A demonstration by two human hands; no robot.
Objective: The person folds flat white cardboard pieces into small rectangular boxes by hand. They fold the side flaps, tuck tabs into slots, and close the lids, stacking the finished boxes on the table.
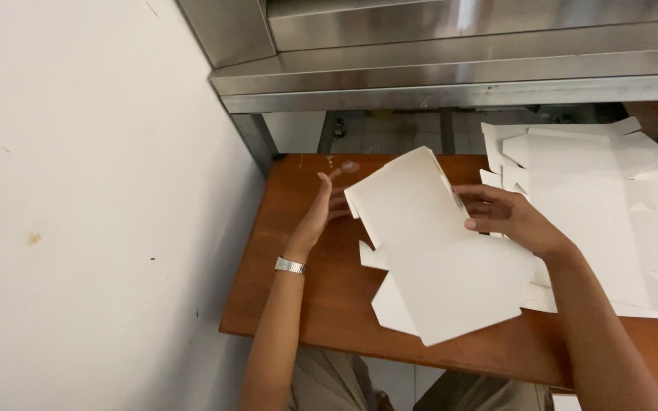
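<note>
A white flat cardboard box blank (436, 251) lies partly folded up over the wooden table (298, 304). My right hand (508, 217) grips its right edge, fingers curled on the raised panel. My left hand (320, 213) is beside the blank's left edge, fingers spread, touching or nearly touching the upright panel. A metal watch band is on my left wrist.
A stack of several more white flat box blanks (611, 198) covers the table's right side. A stainless steel shelf (451, 76) on metal legs hangs over the table's far edge. A white wall (78, 205) runs close along the left.
</note>
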